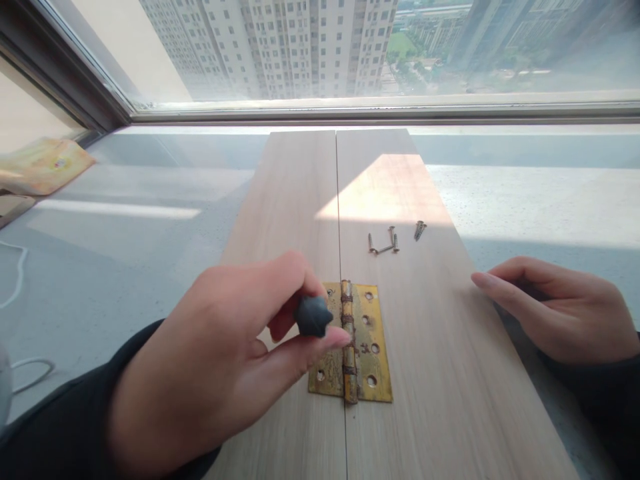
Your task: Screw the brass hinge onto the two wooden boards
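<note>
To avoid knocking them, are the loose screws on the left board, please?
No, the screws lie on the right board, beyond the hinge.

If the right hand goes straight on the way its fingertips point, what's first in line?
Probably the right wooden board: the right hand is at its edge, perhaps touching. Skimming above, it would cross bare wood toward the loose screws or hinge; which is unclear.

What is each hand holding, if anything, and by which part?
The left hand grips a dark tool near the end facing the camera; its other end is hidden. The right hand shows nothing held.
</note>
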The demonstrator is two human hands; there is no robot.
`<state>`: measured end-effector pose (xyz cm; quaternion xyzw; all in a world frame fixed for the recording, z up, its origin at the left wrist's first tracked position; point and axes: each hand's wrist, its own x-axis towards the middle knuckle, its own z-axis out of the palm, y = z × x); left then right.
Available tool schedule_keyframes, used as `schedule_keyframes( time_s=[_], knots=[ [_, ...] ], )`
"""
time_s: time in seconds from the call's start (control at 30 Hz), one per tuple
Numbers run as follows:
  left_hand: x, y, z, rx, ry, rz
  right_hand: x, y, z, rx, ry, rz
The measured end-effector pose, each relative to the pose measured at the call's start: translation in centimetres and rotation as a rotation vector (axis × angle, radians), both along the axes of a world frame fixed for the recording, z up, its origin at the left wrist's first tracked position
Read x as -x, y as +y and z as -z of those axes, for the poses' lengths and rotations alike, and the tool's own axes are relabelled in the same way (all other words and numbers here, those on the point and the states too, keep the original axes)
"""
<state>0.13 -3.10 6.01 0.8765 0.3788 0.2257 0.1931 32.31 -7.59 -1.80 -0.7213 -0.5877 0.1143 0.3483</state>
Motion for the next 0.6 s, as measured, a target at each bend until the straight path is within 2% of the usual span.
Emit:
schedule_keyframes(
  time_s=[0.1, 0.23, 0.43, 0.6],
  knots=[
    [-0.22, 0.03, 0.23, -0.028, -0.053, -0.04, -0.01, 0.0, 0.0, -0.01, 0.012, -0.007],
    [-0.25, 0.22, 0.37, -0.164, 0.077, -0.061, 0.02, -0.01, -0.04, -0.005, 0.014, -0.007],
    [-0.39, 0.16, 0.28, -0.108, 0.071, -0.093, -0.04, 0.03, -0.03, 0.0, 0.009, -0.003],
    [-0.05, 0.23, 0.02, -0.163, 0.105, -0.211, -0.18, 0.03, 0.08, 0.01, 0.001, -0.002]
  ],
)
